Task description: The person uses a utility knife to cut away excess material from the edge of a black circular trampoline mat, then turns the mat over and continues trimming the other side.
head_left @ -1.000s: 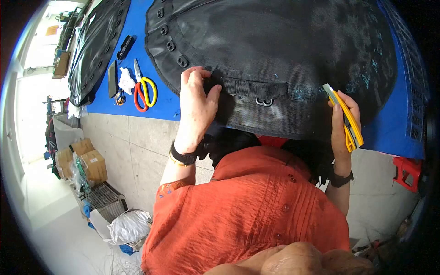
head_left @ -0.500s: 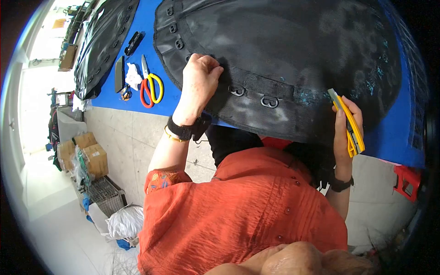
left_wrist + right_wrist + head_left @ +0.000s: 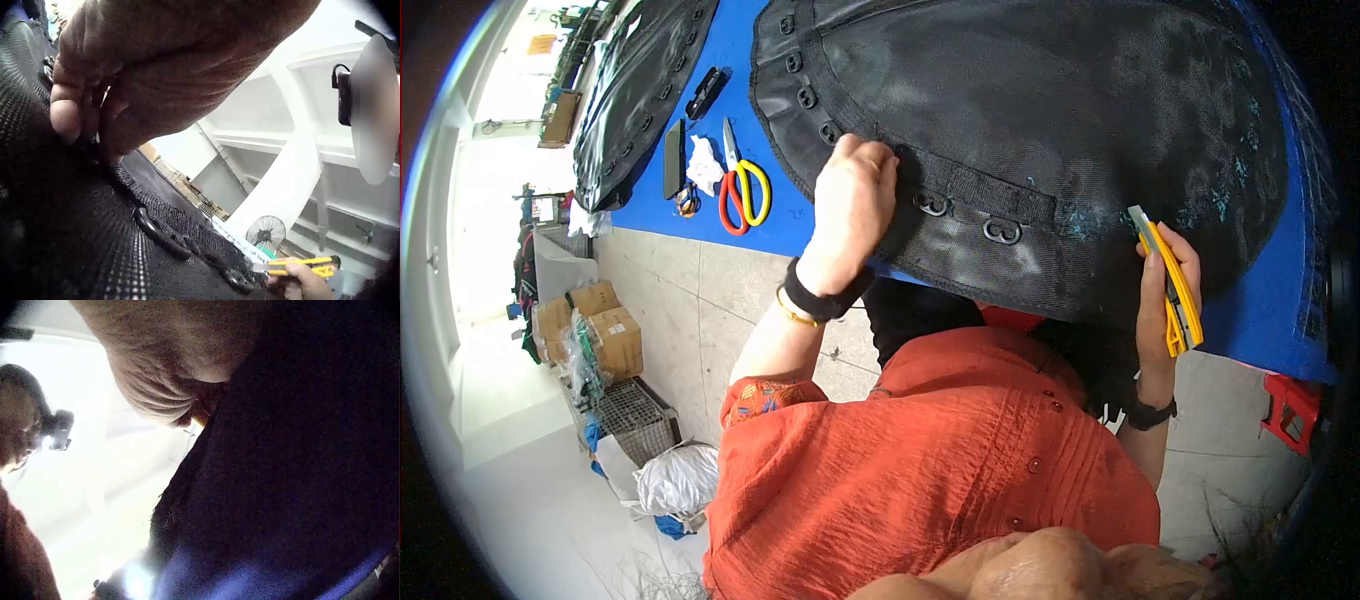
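A large black mesh piece [image 3: 1040, 110] with a sewn strap [image 3: 980, 187] and black double-ring buckles [image 3: 1002, 231] lies on the blue table. At the strap's left end my left hand [image 3: 852, 205] pinches the black material between thumb and fingers; the left wrist view shows the fingertips on the mesh [image 3: 75, 206] beside a buckle [image 3: 159, 234]. My right hand [image 3: 1165, 310] grips a yellow utility knife [image 3: 1176, 290], its blade pointing up and away over the black piece. In the right wrist view the hand [image 3: 169, 369] is dark, with a sliver of yellow showing.
On the blue cloth [image 3: 785, 215] at the left lie scissors [image 3: 745, 190] with red and yellow handles, crumpled white paper [image 3: 704, 165] and a dark block [image 3: 674, 160]. Another black piece [image 3: 635, 95] lies beyond. A red stool [image 3: 1290, 413] stands at the right; cardboard boxes [image 3: 612, 340] stand at the left.
My left hand has moved right and slightly down, its fingers drawn together on the material, uncovering a second buckle. The knife stays in my right hand. The head view has shifted a little.
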### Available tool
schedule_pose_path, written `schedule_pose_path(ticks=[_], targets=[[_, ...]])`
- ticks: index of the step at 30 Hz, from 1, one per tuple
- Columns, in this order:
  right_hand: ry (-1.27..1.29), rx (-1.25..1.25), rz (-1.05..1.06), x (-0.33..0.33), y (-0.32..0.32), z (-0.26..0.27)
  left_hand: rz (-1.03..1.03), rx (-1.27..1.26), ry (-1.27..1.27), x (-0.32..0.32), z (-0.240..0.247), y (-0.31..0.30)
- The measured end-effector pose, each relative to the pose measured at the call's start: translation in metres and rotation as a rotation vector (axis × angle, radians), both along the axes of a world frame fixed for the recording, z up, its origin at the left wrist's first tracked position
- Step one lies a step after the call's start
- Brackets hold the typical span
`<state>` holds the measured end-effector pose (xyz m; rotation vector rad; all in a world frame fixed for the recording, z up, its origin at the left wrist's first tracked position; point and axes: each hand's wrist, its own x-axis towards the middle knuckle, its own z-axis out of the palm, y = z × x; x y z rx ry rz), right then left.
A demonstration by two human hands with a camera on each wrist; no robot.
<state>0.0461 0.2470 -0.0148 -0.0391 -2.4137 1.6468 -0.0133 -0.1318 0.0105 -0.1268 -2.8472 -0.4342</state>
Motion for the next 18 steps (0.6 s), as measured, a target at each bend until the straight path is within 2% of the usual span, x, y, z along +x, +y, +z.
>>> schedule_pose_path(ticks=[1,2,5,11,12,18], targets=[[-0.001,-0.004,-0.003,0.000,0.000,-0.001,-0.081,-0.133,0.093,0.005,-0.003,0.001],[-0.002,-0.007,-0.005,0.000,0.000,-0.002,-0.125,-0.204,0.062,0.013,-0.004,0.003],[0.023,0.001,0.002,0.000,0.000,-0.003,-0.063,-0.226,-0.101,0.032,0.012,0.018],[0.027,-0.005,0.021,-0.001,0.003,-0.004,0.010,-0.515,-0.273,0.041,0.006,0.025],[0.028,-0.005,0.027,-0.001,0.003,-0.004,-0.013,-0.541,-0.234,0.041,0.005,0.025],[0.068,0.031,0.058,-0.001,0.005,-0.005,0.046,-0.621,-0.499,0.039,0.010,0.043]])
